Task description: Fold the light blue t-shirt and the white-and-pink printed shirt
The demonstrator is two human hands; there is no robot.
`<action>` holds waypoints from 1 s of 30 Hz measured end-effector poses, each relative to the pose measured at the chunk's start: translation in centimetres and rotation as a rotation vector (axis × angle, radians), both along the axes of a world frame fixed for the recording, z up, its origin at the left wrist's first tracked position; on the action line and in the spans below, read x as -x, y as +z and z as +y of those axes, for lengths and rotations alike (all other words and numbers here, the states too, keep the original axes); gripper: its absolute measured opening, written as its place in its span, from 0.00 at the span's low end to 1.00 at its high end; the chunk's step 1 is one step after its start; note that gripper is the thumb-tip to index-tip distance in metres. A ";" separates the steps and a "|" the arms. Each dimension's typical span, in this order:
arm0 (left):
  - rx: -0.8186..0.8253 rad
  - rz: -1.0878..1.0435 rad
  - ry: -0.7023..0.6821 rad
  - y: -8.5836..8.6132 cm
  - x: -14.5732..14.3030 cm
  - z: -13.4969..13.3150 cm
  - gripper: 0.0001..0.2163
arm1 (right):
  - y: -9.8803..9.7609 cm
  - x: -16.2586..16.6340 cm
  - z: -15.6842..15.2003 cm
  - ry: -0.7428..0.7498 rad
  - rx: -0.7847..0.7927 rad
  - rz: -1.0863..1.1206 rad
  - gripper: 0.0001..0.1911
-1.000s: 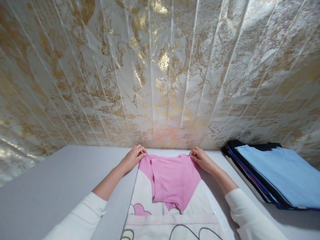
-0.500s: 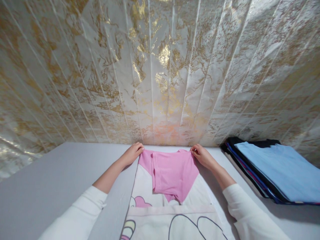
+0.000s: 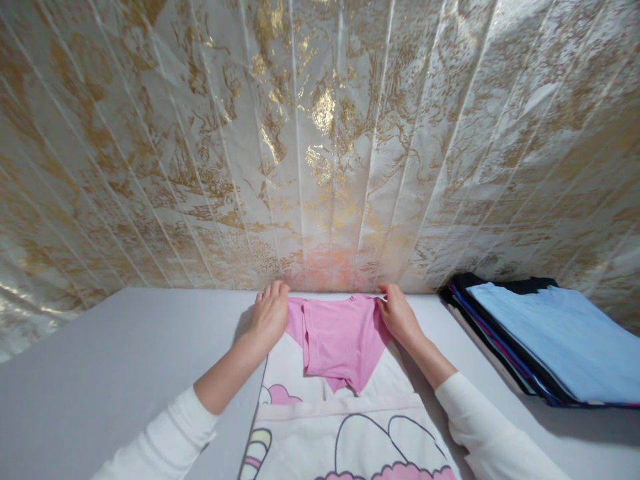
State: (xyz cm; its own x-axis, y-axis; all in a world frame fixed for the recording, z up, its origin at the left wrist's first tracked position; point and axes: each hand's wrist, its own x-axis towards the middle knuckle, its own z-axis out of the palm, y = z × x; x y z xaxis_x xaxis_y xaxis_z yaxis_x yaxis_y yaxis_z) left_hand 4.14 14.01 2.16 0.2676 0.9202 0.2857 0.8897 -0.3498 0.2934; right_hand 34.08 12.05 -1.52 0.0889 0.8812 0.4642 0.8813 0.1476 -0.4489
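Observation:
A white garment (image 3: pixel 350 433) with a cartoon print and pink sleeves (image 3: pixel 340 337) lies spread on the white table (image 3: pixel 110 373), its far end by the wall. My left hand (image 3: pixel 270 313) rests flat, fingers stretched out, on the garment's far left corner. On the far right corner lies my right hand (image 3: pixel 397 315), its fingers laid along the pink edge. Both pink sleeves are folded in over the middle and form a downward point.
A stack of folded clothes (image 3: pixel 545 347) with a light blue one on top sits at the right, against the wall. A white and gold patterned wall covering (image 3: pixel 320 147) rises straight behind the table. Bare table surface stretches to the left.
Both hands have gone from pinching the garment's far corners to lying flatter on them. More of the cartoon print shows at the bottom as the view shifted.

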 end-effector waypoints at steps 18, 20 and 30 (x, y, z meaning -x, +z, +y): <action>0.208 0.203 -0.237 -1.6 -2.2 -12.6 0.37 | -1.4 3.5 -8.8 -0.097 0.333 -0.388 0.39; 0.234 0.199 -0.222 -1.3 -1.9 -13.5 0.37 | -1.6 3.7 -9.3 -0.112 0.331 -0.390 0.40; 0.081 0.182 -0.307 -1.5 -5.3 -9.1 0.25 | -1.2 5.7 -6.2 0.019 0.304 -0.368 0.32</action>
